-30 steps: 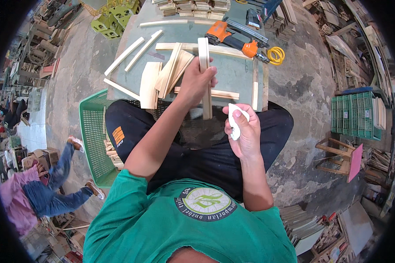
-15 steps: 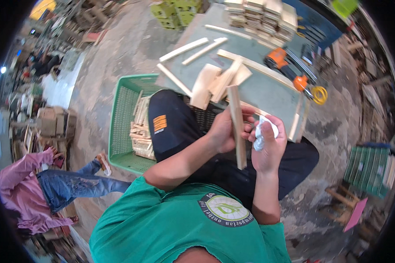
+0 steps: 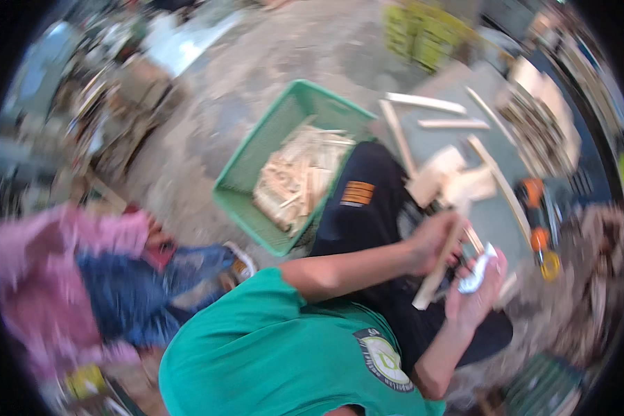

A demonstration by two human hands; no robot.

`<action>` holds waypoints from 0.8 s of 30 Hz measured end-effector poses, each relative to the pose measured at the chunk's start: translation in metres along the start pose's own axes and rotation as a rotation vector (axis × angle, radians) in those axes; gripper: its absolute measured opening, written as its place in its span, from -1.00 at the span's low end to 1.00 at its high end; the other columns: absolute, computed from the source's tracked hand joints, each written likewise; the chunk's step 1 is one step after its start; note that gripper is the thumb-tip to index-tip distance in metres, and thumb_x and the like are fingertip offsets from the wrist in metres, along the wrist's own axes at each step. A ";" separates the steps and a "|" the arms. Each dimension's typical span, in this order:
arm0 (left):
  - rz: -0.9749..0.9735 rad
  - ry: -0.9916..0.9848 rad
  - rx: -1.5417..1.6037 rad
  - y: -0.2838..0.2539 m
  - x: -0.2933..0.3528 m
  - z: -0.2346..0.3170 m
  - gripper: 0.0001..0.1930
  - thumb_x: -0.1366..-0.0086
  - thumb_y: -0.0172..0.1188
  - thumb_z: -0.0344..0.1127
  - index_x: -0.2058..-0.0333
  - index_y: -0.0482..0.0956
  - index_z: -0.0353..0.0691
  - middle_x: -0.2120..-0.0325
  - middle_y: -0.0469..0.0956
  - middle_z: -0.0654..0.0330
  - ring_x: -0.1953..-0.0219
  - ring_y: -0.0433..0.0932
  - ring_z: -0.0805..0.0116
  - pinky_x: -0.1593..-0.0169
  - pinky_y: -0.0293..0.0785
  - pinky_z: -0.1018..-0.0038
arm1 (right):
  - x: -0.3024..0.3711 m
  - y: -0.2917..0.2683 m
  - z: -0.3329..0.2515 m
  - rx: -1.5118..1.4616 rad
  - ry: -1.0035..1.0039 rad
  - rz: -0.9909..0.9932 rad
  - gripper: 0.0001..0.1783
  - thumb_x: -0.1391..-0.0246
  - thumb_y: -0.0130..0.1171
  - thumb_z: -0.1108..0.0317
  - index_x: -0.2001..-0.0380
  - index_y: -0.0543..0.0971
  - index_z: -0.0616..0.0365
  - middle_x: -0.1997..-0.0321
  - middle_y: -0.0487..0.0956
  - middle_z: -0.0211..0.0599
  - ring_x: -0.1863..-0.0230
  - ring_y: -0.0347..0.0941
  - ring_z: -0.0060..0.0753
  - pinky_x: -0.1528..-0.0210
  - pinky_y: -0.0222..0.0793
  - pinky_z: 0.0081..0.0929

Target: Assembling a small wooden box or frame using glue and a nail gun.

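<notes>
My left hand is closed around a narrow wooden strip, which stands tilted above my lap. In my right hand, just right of the strip, is a crumpled white wad, cloth or paper; blur hides which. The fingertips of that hand come close to the strip, and whether they touch it I cannot tell. Beyond my hands, flat wooden pieces lie heaped on the grey-green work surface, with loose strips around them.
To my left stands a green plastic basket with many wood offcuts. An orange and black power tool lies at the surface's right edge, near stacked wood. Yellow-green crates stand behind. At left is a person in pink.
The view has swung left, so the basket and work surface appear farther right, and the picture is blurrier. Both hands keep hold of the strip and the white wad.
</notes>
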State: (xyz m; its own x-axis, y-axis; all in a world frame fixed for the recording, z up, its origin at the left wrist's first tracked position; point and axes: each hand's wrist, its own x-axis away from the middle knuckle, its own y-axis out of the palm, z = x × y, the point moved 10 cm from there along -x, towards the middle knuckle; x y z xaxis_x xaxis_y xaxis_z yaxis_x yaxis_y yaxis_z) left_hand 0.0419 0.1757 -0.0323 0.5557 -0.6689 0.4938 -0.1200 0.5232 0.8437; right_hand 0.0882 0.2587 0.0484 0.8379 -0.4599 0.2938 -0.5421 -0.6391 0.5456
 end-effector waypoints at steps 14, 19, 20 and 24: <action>-0.220 0.041 -0.360 0.026 -0.009 0.023 -0.48 -0.45 -0.07 -0.11 -0.26 0.26 -0.29 0.13 0.41 0.05 0.27 0.42 0.29 0.31 0.45 0.43 | -0.001 -0.052 -0.067 -0.160 -0.308 0.026 -0.71 -0.39 0.01 0.12 0.18 0.49 0.15 0.39 0.52 -0.43 0.44 0.45 -0.64 0.51 0.42 -0.58; -0.612 -0.164 -0.527 0.115 -0.014 -0.038 -0.55 -0.46 -0.02 -0.08 -0.13 0.32 -0.31 0.26 0.39 0.19 0.40 0.31 0.49 0.35 0.35 0.57 | 0.016 -0.092 -0.108 -0.124 -0.626 0.252 -0.73 -0.39 0.03 0.20 0.10 0.45 0.21 0.27 0.47 -0.42 0.30 0.34 -0.75 0.21 0.41 -0.59; -0.638 -0.117 -0.608 0.118 -0.008 -0.060 -0.57 -0.45 -0.01 -0.06 -0.09 0.34 -0.30 0.29 0.39 0.22 0.42 0.30 0.53 0.37 0.33 0.59 | 0.027 -0.105 -0.111 -0.020 -0.713 0.294 -0.73 -0.39 0.01 0.23 0.06 0.42 0.22 0.23 0.46 -0.39 0.28 0.36 -0.73 0.22 0.42 -0.58; -0.790 -0.240 -0.656 0.105 -0.017 -0.112 -0.58 -0.45 0.01 -0.08 -0.08 0.35 -0.30 0.25 0.47 0.19 0.34 0.43 0.54 0.25 0.45 0.56 | 0.059 -0.116 -0.117 0.033 -0.530 0.269 -0.70 -0.38 -0.08 0.29 -0.06 0.31 0.21 0.14 0.47 -0.19 0.06 0.47 -0.40 0.02 0.39 -0.36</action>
State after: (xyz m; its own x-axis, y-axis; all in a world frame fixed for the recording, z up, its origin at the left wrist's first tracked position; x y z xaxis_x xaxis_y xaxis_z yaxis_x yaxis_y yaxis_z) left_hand 0.1125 0.3012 0.0243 0.0963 -0.9937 -0.0573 0.7135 0.0288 0.7001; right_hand 0.2079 0.3782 0.0939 0.5297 -0.8480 -0.0180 -0.7400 -0.4724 0.4788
